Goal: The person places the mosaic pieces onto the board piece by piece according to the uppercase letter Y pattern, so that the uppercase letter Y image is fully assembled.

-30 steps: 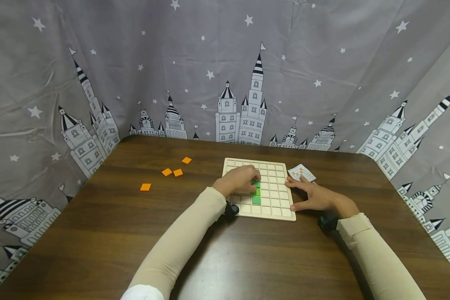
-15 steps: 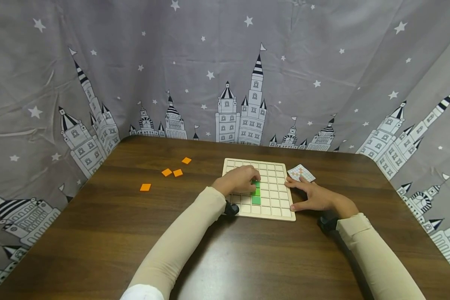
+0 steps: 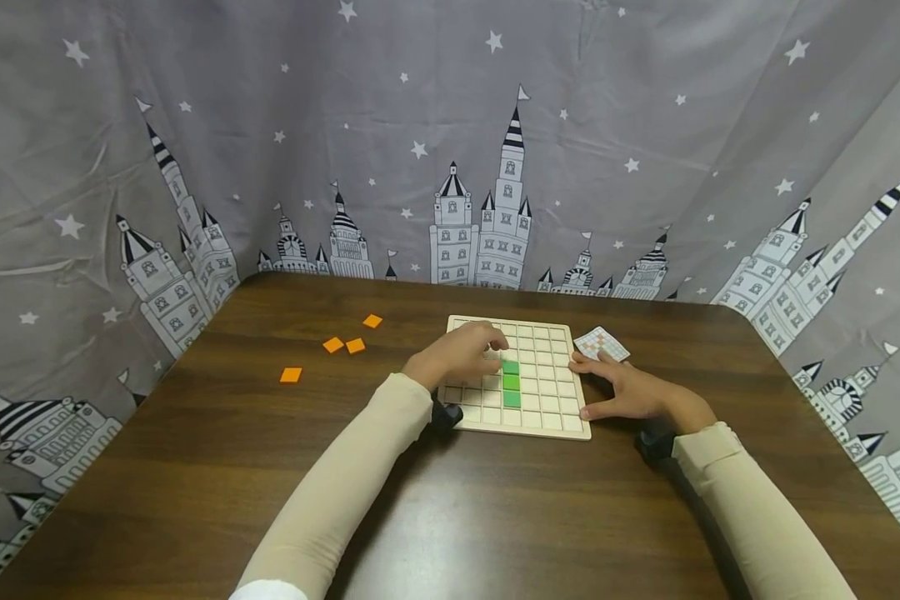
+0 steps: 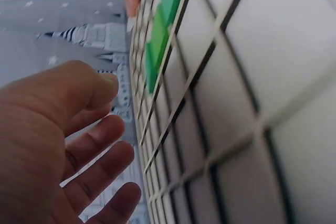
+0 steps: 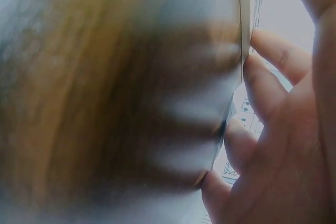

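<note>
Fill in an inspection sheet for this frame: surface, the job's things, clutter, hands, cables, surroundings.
Surface: dark wooden table.
Job's things: pale gridded board lying flat; three green tiles in one column of cells; four orange tiles loose on the table to the left of the board.
Clutter: small patterned card by the board's far right corner.
Hands: left hand above the board beside the green tiles, fingers loosely curled and holding nothing; right hand flat on the table, fingertips against the board's right edge.
Cables: nothing seen.
Surroundings: grey curtain with castles and stars on all sides.
</note>
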Tool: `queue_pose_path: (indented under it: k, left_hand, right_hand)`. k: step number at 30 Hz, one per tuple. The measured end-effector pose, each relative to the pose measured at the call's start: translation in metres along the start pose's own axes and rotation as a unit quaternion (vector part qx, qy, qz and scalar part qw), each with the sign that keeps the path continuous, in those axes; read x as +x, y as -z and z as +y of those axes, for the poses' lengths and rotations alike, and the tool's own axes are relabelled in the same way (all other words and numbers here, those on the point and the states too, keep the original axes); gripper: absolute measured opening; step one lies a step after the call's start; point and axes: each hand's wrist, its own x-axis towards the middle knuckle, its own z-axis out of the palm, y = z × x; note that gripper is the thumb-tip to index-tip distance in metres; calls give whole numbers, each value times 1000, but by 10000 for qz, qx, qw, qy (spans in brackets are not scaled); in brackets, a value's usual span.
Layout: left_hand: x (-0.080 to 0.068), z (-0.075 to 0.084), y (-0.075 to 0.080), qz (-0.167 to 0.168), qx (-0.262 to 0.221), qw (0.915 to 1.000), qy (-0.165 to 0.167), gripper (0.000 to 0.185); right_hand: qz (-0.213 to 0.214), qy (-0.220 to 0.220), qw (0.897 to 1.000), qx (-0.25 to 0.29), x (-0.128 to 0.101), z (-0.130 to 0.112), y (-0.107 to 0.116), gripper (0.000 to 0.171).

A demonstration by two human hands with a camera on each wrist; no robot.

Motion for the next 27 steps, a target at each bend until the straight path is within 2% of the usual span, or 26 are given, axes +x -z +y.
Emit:
queue_pose_path:
  k: [5,10,14,17,20,23,27]
  left_hand:
    - [-18,-12,17,293,-43,9992,268,34]
    - [-45,-30,36,536,-30,9971,538,36]
    - [-75,-56,48,787,21,9931,868,38]
    - [-99,-80,55,850,59,9883,1262,39]
    - [-121,-102,58,784,-14,9829,1664,39]
    - [-137,-122,55,693,-56,9793,1903,39]
    - [-150,-134,51,617,-86,9752,2124,41]
  right_hand:
    - [21,38,9999,-95,-1,1,-1,83]
    - [12,-16,10000,23,0,1,1,84]
    - [-70,-8,10000,21,4,0,4,84]
    - [-69,-22,10000,-40,6,0,7,83]
    - [-58,-39,10000,-60,5,0,9,84]
    - [-59,-33,9999,-86,4,2,8,84]
    - [-68,-66,10000,-15,3,2,4,85]
